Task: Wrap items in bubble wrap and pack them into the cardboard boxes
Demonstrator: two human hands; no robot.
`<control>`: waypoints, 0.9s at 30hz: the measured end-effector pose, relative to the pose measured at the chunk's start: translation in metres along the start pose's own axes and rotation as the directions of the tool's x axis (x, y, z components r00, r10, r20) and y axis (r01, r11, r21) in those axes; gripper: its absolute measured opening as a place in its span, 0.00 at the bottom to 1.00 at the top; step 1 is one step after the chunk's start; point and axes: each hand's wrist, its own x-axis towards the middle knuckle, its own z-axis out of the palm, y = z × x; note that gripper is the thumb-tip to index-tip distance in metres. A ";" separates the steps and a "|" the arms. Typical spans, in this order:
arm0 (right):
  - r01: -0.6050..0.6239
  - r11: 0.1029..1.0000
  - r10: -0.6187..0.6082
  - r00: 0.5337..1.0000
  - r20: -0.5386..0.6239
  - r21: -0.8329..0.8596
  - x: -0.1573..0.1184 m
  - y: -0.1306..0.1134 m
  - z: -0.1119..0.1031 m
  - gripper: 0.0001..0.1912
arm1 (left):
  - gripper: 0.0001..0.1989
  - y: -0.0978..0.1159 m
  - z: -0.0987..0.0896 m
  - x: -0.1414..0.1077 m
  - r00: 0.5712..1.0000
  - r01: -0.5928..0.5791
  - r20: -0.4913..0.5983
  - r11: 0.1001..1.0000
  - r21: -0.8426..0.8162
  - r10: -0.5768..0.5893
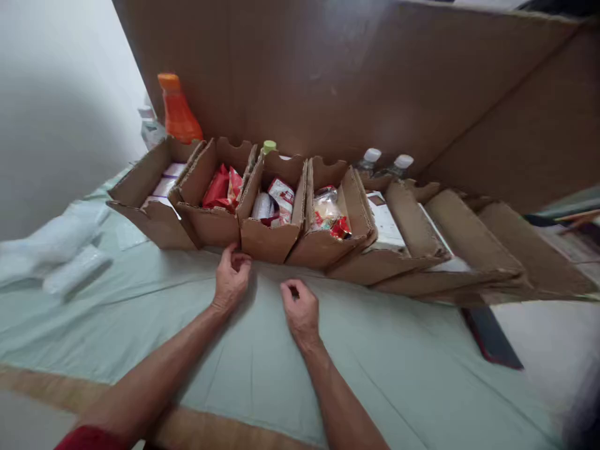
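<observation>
Honestly, a careless shove looks like the likeliest trouble. The left hand [232, 275] has its fingers right by the foot of the box of red packets [213, 226], so a hard push there could, I'd guess, skew it against its neighbour, the box with the red-and-white packet [269, 242]. The cloth [384, 337] under both hands is wrinkled; a drag on it might pull the row crooked. A jolt passed backward could also knock the orange bottle [180, 115], well beyond the left fingers.

As for where things lie, the two boxes meet just ahead of the left fingers, though I can't tell whether skin touches cardboard. Those fingers curl inward. The right hand's [300, 307] fingers make a loose ring, with nothing visible inside; whether either hand's tips meet, I can't say. The red-and-white packet's box stands ahead of the right fingers and slightly left, clearly apart.
</observation>
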 end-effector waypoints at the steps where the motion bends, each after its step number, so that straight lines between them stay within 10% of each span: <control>1: -0.001 1.000 0.001 1.000 -0.001 0.001 0.000 0.000 0.000 0.13 | 0.23 0.000 0.000 -0.002 1.000 -0.002 0.003 1.000 -0.002 0.002; 7: 0.009 1.000 -0.009 1.000 -0.001 0.011 0.000 -0.001 0.001 0.14 | 0.13 -0.004 0.005 -0.009 0.991 -0.026 0.136 0.999 0.029 0.022; 21: 0.015 1.000 -0.015 1.000 0.000 0.012 0.003 -0.002 0.000 0.15 | 0.32 -0.008 0.006 0.000 0.869 -0.151 0.489 0.981 0.123 0.072; 27: 0.043 0.998 -0.044 0.999 0.025 0.053 0.002 -0.008 -0.004 0.17 | 0.29 0.004 -0.024 -0.026 0.774 -0.277 0.623 0.946 0.170 0.115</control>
